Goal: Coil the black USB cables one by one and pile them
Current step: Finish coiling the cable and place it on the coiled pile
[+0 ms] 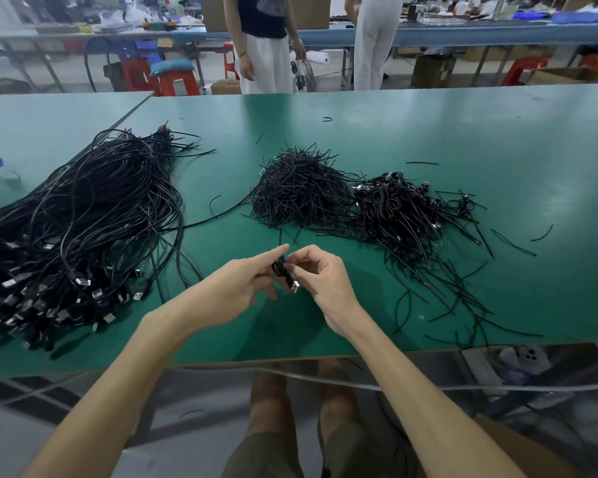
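Observation:
Between my two hands, above the green table (428, 125), is a small coiled black USB cable (279, 269) with its silver plug (295, 286) hanging below. My left hand (237, 282) pinches the coil from the left. My right hand (320, 279) pinches it from the right, fingers curled near the plug. A big bundle of uncoiled black USB cables (83, 222) lies at the left. To the right of centre sits a pile of coiled cables (394, 205).
A heap of thin black ties (297, 191) lies in the middle, and loose ties (463, 298) are scattered at the right front. Two people (266, 43) stand beyond the far edge. Red stools and benches fill the background.

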`<act>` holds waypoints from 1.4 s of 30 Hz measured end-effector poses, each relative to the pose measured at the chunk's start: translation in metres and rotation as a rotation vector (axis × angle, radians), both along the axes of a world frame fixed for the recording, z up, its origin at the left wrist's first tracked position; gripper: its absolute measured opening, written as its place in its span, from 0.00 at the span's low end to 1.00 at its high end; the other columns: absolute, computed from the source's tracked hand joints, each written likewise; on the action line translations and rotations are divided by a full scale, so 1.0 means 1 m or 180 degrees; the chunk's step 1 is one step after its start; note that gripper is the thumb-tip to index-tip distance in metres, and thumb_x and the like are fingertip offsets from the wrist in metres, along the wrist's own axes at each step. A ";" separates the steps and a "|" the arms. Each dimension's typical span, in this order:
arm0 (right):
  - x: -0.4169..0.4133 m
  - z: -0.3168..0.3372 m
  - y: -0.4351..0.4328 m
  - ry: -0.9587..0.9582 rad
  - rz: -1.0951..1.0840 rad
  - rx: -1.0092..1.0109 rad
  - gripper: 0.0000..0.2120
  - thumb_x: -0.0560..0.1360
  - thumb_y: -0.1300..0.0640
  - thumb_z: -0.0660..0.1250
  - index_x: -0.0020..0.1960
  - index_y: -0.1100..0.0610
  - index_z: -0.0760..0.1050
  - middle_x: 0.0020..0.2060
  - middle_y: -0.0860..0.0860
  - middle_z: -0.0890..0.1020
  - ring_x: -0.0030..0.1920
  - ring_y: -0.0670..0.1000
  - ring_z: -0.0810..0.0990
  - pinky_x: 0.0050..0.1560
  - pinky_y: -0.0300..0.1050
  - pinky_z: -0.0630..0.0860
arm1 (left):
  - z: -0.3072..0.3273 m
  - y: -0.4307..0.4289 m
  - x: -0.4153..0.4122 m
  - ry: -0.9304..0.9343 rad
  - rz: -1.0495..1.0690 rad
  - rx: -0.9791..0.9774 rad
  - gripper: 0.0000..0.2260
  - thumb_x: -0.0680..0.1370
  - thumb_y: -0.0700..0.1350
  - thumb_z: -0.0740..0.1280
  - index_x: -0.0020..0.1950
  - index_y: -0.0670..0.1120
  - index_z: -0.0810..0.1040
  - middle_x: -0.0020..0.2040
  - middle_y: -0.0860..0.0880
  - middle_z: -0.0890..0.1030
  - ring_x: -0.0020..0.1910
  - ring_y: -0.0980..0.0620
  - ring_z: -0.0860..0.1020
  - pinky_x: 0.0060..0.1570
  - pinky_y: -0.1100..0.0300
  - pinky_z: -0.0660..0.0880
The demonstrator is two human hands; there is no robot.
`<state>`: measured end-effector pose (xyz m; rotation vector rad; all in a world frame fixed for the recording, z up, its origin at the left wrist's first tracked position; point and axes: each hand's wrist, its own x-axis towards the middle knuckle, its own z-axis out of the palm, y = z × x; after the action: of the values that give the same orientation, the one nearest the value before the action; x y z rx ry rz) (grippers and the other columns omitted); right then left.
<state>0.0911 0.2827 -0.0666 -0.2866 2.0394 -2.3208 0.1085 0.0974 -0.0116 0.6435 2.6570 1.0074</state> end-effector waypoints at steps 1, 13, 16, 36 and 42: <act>0.000 0.000 0.000 0.0023 0.0012 0.0001 0.01 0.77 0.66 0.71 0.48 0.62 0.80 0.38 0.52 0.84 0.39 0.47 0.80 0.43 0.41 0.77 | 0.000 0.000 0.000 0.0229 0.0042 -0.0173 0.27 0.83 0.33 0.59 0.79 0.55 0.63 0.49 0.62 0.82 0.43 0.63 0.77 0.47 0.63 0.75; -0.002 0.001 0.004 -0.0085 0.0174 -0.0382 0.07 0.75 0.70 0.71 0.49 0.60 0.82 0.39 0.51 0.84 0.41 0.46 0.80 0.45 0.38 0.76 | 0.001 0.012 -0.002 0.2396 0.0014 -0.1087 0.14 0.84 0.46 0.63 0.70 0.48 0.75 0.57 0.52 0.80 0.59 0.50 0.79 0.75 0.54 0.64; -0.002 0.002 0.003 -0.0144 0.0166 -0.0437 0.06 0.71 0.64 0.74 0.46 0.56 0.83 0.38 0.50 0.83 0.42 0.47 0.79 0.47 0.38 0.76 | 0.006 0.020 0.002 0.2484 0.0273 -0.1261 0.15 0.85 0.52 0.56 0.64 0.48 0.77 0.48 0.51 0.79 0.51 0.47 0.80 0.59 0.54 0.72; 0.001 0.001 0.002 0.0001 0.0062 -0.0030 0.03 0.74 0.64 0.75 0.45 0.62 0.81 0.37 0.56 0.84 0.40 0.51 0.81 0.48 0.46 0.77 | 0.030 0.008 0.001 -0.0043 0.0163 0.0021 0.23 0.83 0.33 0.58 0.77 0.49 0.65 0.47 0.52 0.85 0.39 0.55 0.83 0.47 0.53 0.80; -0.001 -0.001 0.004 -0.0051 0.0145 -0.0021 0.04 0.74 0.66 0.74 0.45 0.59 0.81 0.37 0.50 0.84 0.40 0.46 0.80 0.44 0.36 0.77 | 0.022 0.011 -0.005 0.0722 0.0295 -0.0798 0.15 0.81 0.46 0.67 0.67 0.57 0.76 0.43 0.59 0.75 0.45 0.53 0.76 0.52 0.49 0.75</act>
<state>0.0904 0.2865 -0.0677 -0.3103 1.9966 -2.2963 0.1037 0.1081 0.0108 0.6164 2.9692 0.6380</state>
